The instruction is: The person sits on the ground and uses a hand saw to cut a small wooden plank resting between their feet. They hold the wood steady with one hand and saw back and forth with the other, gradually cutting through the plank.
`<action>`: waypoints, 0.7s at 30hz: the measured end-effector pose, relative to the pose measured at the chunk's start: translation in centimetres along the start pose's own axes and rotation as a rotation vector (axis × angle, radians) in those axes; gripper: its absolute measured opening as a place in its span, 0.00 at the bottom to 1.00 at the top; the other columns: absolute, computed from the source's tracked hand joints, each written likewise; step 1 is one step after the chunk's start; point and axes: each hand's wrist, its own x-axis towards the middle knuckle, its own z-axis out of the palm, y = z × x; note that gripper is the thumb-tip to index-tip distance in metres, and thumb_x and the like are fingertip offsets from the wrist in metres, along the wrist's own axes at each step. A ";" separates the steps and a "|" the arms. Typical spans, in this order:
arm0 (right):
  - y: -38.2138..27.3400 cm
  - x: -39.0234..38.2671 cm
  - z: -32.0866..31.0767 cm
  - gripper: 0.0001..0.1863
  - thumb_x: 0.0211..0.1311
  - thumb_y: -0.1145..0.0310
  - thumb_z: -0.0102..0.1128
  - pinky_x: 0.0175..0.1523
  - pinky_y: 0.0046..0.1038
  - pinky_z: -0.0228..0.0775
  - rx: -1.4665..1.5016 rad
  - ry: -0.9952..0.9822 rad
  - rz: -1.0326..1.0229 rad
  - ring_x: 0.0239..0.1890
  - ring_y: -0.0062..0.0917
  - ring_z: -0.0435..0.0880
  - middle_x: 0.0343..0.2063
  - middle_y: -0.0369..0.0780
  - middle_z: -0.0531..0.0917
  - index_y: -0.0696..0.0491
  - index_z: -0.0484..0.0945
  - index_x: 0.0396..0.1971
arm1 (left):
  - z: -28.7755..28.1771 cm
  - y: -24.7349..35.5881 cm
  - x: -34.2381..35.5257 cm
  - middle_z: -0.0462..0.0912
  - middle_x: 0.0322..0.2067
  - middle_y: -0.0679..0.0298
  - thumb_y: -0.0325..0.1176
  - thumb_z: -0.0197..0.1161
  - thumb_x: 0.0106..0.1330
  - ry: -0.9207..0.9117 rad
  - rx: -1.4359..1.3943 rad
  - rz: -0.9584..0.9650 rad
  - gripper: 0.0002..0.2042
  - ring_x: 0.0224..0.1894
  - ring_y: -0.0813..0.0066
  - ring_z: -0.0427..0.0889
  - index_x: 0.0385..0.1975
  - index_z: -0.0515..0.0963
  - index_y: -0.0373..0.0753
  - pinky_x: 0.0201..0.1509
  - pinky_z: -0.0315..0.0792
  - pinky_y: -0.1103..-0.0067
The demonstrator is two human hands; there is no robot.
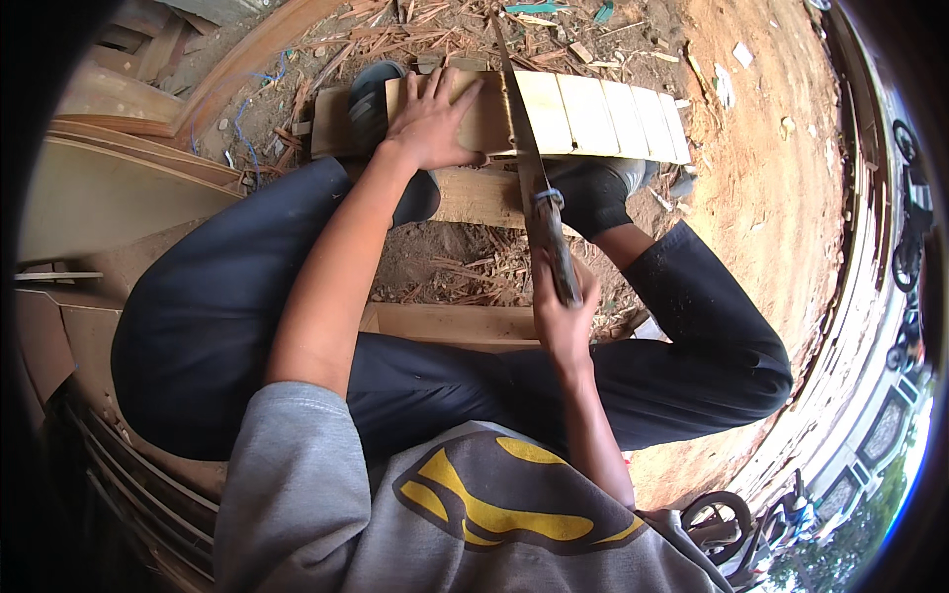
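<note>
My left hand (432,124) lies spread and flat on a pale wooden board (534,114), pressing on its left part. My right hand (564,318) is closed round the handle of a handsaw (529,148). The long, narrow blade points away from me and crosses the board just right of my left hand. Several dark lines run across the board's right part. Under the board lies another piece of wood (479,198). My feet, in dark footwear (598,193), are at either side beneath the board, which partly hides them.
Wood chips and splinters (465,272) litter the ground between my legs and beyond the board. Wooden frames and panels (129,203) stand at the left. Bare brown earth (761,198) stretches to the right, with parked motorcycles (717,524) farther off.
</note>
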 end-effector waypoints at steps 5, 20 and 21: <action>-1.7 0.3 -0.2 0.10 0.67 0.72 0.54 0.24 0.20 0.57 0.052 -0.060 0.088 0.20 0.09 0.65 0.16 0.30 0.70 0.61 0.74 0.25 | 0.8 -0.6 0.2 0.46 0.70 0.41 0.70 0.63 0.46 0.039 -0.019 0.018 0.56 0.74 0.46 0.42 0.73 0.47 0.46 0.72 0.34 0.46; -1.2 5.2 1.7 0.14 0.66 0.70 0.55 0.23 0.23 0.55 0.147 0.019 0.048 0.19 0.10 0.62 0.14 0.30 0.68 0.60 0.73 0.21 | -0.2 0.3 0.5 0.46 0.70 0.42 0.67 0.65 0.47 0.019 -0.020 -0.003 0.55 0.74 0.49 0.44 0.72 0.49 0.46 0.74 0.37 0.53; -2.2 7.6 2.2 0.15 0.65 0.69 0.55 0.22 0.24 0.54 0.086 0.033 0.018 0.19 0.11 0.61 0.12 0.30 0.67 0.60 0.71 0.19 | -0.4 0.3 0.3 0.46 0.70 0.42 0.67 0.65 0.47 0.008 -0.014 -0.009 0.54 0.74 0.49 0.44 0.72 0.49 0.45 0.74 0.37 0.53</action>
